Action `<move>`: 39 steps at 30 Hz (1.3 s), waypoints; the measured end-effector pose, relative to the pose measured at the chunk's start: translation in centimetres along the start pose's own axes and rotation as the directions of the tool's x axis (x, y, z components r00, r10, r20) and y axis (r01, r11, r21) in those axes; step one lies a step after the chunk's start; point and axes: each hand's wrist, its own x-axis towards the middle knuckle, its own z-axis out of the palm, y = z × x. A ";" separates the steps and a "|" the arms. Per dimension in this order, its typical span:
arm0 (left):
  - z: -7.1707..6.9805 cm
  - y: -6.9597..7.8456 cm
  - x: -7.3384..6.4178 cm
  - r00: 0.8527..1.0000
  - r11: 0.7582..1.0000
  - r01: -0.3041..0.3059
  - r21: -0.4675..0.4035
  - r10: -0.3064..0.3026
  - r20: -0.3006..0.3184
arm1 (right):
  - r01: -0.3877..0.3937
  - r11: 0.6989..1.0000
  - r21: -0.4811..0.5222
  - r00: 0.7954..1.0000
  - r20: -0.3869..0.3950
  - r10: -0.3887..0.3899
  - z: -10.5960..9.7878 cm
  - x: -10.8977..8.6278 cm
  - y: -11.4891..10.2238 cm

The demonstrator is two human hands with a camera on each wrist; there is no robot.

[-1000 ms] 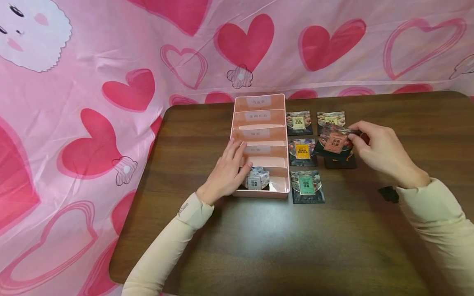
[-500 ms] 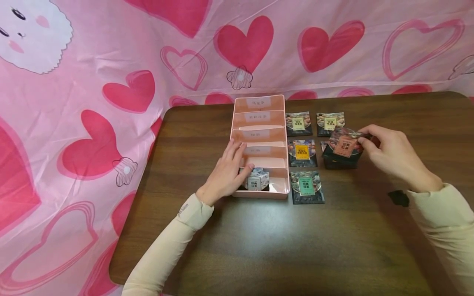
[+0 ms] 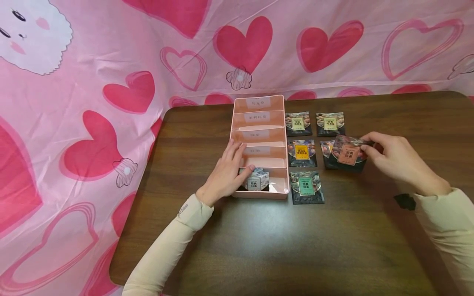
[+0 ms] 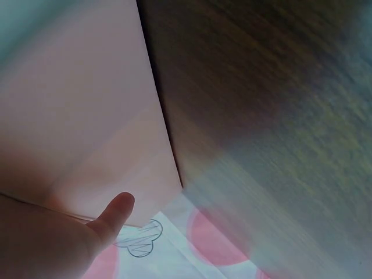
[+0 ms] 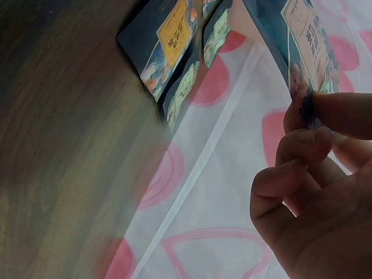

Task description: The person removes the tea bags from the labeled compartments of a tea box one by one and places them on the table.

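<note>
My right hand [image 3: 396, 158] pinches a dark tea sachet with a red label [image 3: 349, 153] at its right edge, between thumb and fingers. The sachet is held tilted above another flat sachet [image 3: 327, 149], which it mostly covers. In the right wrist view the fingertips [image 5: 305, 142] fold around the sachet's corner. My left hand [image 3: 224, 174] rests on the left rim of a pink compartment box [image 3: 286, 148], fingers nearly straight. Its thumb lies by the grey-white sachets [image 3: 255, 180] in the nearest compartment. The left wrist view shows one finger [image 4: 116, 212] along the box's wall.
Beside the box lie sachets with a pale yellow label [image 3: 298, 124], an orange label [image 3: 302, 153] and a green label [image 3: 306, 187]. Another pale-yellow-labelled one [image 3: 330, 123] lies farther right. A black object [image 3: 405, 202] shows by the right cuff. Heart-patterned cloth [image 3: 329, 49] hangs behind the table.
My right hand has moved right and slightly toward me with the red-labelled sachet, uncovering the pale yellow one behind. The left hand has stayed on the box.
</note>
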 end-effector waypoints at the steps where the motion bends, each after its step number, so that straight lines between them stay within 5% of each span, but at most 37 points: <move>1: 0.0 0.0 0.0 1.000 1.000 -0.002 0.000 0.002 -0.002 | 0.003 1.000 -0.003 1.000 0.003 -0.003 0.0 -0.1 0.1; 22: 0.0 0.0 -0.1 1.000 1.000 -0.003 0.008 0.003 -0.001 | 0.027 0.999 -0.046 0.991 0.132 -0.021 0.7 -1.1 1.3; 29: 0.0 0.0 -0.1 1.000 1.000 -0.007 0.012 0.007 -0.005 | 0.121 0.992 -0.035 0.977 0.180 -0.113 1.4 -1.2 1.9; 39: 0.1 0.0 0.0 1.000 1.000 -0.009 0.018 0.009 -0.008 | 0.074 0.997 -0.024 0.947 0.316 -0.063 2.0 -1.2 1.8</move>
